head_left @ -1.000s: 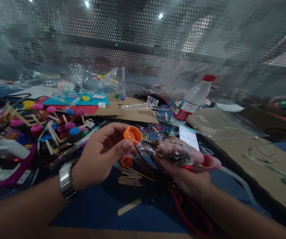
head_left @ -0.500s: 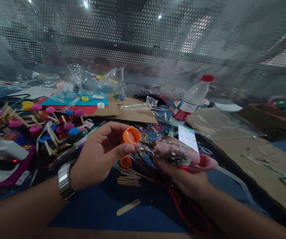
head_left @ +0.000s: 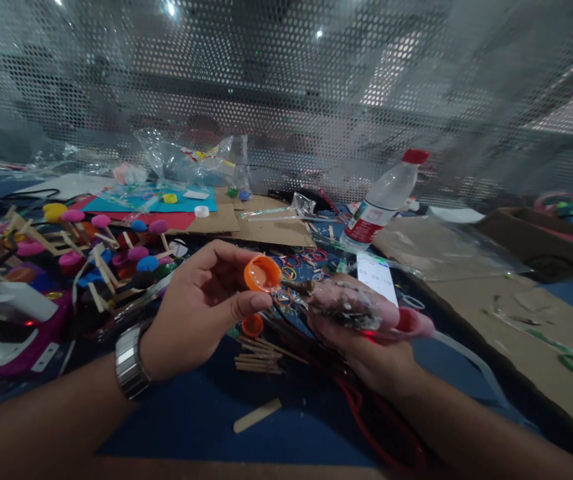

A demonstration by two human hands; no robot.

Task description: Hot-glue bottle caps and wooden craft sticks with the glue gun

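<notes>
Head view shows a left hand (head_left: 191, 313), with a silver metal-band watch (head_left: 131, 363) on the wrist, pinching a bright orange round plastic cap (head_left: 262, 272) between thumb and fingers, its open side turned toward the camera and something glossy and clear inside. Across from it, a right hand (head_left: 376, 357) is closed around a pink plastic hot-glue gun (head_left: 349, 303) with a grimy, glue-smeared front; most of its fingers are hidden beneath the body. The gun's dark nozzle points left at the cap's right edge, and whether it touches cannot be told. A pale translucent stick (head_left: 481, 360) trails from the gun's rear. Below the left thumb, a second orange round cap (head_left: 252, 325) lies near a small bunch of thin wooden sticks (head_left: 259, 363) on the dark blue tabletop (head_left: 186, 427); one flat pale wooden stick (head_left: 257, 415) lies nearer the camera, apart from the bunch. To the left spreads a heap of wooden sticks and bright pink, blue and yellow rounded pieces (head_left: 138, 253). Beyond the right hand are a phone with a lit white screen (head_left: 377, 275) and a clear plastic bottle with a red cap and red-and-white label (head_left: 384, 200). Small coloured rubber bands (head_left: 319, 255) lie scattered behind the hands, before a brown cardboard sheet (head_left: 281, 231). Along the back stands a grey perforated panel (head_left: 266, 80).
</notes>
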